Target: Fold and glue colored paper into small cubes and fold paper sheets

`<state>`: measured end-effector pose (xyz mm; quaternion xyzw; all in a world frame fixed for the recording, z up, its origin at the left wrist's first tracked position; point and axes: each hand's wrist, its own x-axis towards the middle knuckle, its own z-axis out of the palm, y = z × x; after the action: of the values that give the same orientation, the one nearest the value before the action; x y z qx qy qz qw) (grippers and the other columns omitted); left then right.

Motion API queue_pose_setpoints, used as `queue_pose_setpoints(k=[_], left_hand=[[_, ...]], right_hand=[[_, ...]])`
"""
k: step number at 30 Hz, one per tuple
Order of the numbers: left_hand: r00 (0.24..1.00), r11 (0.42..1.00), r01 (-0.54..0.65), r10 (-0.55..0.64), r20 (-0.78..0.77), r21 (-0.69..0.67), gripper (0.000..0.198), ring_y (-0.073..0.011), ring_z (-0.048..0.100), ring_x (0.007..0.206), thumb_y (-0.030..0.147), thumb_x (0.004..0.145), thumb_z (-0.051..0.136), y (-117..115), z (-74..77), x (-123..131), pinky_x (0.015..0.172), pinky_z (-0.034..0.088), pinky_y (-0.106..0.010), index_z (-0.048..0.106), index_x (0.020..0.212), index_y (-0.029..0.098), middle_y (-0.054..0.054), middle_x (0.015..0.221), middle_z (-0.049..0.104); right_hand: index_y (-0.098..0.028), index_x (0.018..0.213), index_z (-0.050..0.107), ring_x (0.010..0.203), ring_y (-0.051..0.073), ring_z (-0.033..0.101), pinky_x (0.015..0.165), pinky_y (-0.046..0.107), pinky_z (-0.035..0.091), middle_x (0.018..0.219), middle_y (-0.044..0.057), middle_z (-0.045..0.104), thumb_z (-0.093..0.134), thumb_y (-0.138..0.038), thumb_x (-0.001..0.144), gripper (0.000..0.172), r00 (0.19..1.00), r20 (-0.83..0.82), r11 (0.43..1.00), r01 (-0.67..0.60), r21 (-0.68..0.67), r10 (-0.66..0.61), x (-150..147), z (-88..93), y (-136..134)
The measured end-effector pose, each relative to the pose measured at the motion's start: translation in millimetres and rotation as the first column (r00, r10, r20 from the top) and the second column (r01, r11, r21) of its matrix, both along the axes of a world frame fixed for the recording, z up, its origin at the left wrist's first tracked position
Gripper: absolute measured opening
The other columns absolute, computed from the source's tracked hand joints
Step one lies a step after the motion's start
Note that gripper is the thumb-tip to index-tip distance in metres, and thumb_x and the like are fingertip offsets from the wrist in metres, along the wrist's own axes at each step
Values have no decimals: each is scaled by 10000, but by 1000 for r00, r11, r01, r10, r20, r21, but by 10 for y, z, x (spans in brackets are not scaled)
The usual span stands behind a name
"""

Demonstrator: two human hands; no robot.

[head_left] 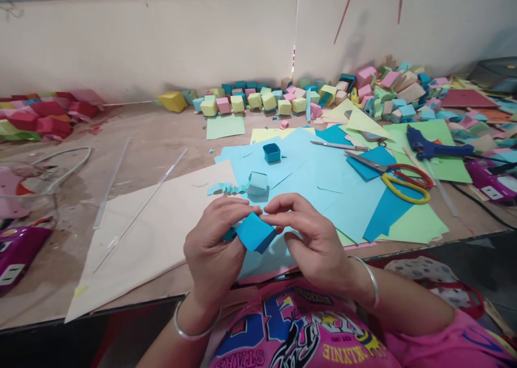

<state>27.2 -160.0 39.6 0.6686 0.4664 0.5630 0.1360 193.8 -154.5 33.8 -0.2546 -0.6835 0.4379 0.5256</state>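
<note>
A small blue paper box [255,232] is held up between both hands above the table's front edge, one flat face turned toward me. My left hand [220,241] grips its left side, thumb below and fingers along the top. The fingertips of my right hand [309,233] touch its upper right edge, with the thumb bent and apart from the box. Beyond the hands, a pale blue paper box [257,182] with a crinkled strip trailing left sits on light blue sheets [307,168]. Farther back stands an open-topped teal box [272,153].
Scissors with red and yellow handles [406,184] lie right, near a blue glue gun [436,143]. Finished paper boxes [254,101] line the wall, with a heap of them [404,93] at right. Glue sticks [141,209] rest on the left. Purple power strips [22,255] flank the table.
</note>
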Motion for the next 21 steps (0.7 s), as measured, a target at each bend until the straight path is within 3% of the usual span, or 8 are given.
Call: queue_pose_setpoints(k=[9, 13, 18, 21], left_hand=[[997, 999, 44, -43, -61, 17, 265, -187, 648, 892, 63, 748, 713, -1, -19, 34, 887, 505, -416, 717, 908, 275, 20, 864, 707], [999, 999, 29, -30, -24, -38, 231, -164, 641, 865, 95, 762, 712, 21, -12, 48, 851, 516, -366, 715, 919, 264, 17, 882, 704], [999, 995, 27, -24, 27, -101, 189, -148, 644, 852, 134, 784, 704, 23, -20, 70, 810, 520, -324, 717, 914, 271, 19, 883, 712], [999, 992, 34, -34, -3, -125, 202, -149, 646, 862, 140, 782, 702, 22, -30, 83, 794, 526, -317, 723, 922, 284, 17, 906, 712]], right_hand=[[-216, 1042, 662, 1054, 177, 585, 879, 383, 522, 1093, 61, 596, 430, 62, 732, 476, 999, -24, 998, 21, -55, -22, 28, -3, -5], [-233, 1129, 624, 1139, 188, 561, 948, 400, 496, 1193, 57, 602, 478, 8, 781, 448, 999, 47, 993, -15, -118, 20, 92, 35, -13], [-273, 1338, 446, 1185, 190, 554, 971, 395, 498, 1290, 50, 578, 555, -62, 815, 574, 997, -22, 961, -81, -265, 78, 159, 76, -21], [-265, 1289, 494, 1176, 198, 556, 960, 380, 504, 1280, 52, 580, 637, -131, 809, 519, 997, 1, 951, -75, -299, 79, 161, 67, -3]])
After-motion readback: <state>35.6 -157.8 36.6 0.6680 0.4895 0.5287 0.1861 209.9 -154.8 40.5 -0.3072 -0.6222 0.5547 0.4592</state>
